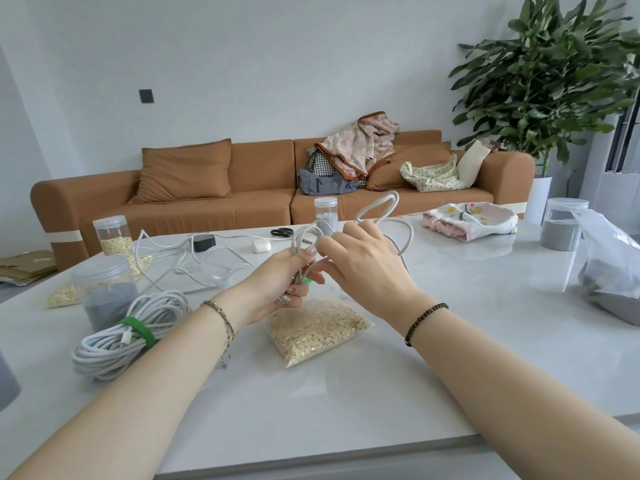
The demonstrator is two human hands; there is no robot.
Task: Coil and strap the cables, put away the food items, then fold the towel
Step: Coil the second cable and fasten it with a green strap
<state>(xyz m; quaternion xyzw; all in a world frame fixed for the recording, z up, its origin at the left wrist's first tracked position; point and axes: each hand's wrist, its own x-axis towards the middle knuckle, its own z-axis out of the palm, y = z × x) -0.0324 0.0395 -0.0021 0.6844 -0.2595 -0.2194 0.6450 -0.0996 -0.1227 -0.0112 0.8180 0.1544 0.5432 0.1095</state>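
Observation:
Above the middle of the table my left hand (277,289) grips a bunch of loops of a white cable (384,209); a bit of green strap shows by its fingers. My right hand (360,261) holds the same cable, and a loose loop rises above its fingers. A coiled white cable with a green strap (128,330) lies at the left. A clear bag of oats (317,330) lies under my hands. A pink and white towel (471,220) lies crumpled at the back right.
Jars stand at the left: one with oats (114,235), one with grey grains (107,289). Another loose white cable (166,254), a black adapter (204,242), a white charger (261,245) and scissors (282,232) lie behind. A grey-filled jar (562,223) and a plastic bag (609,268) are at the right.

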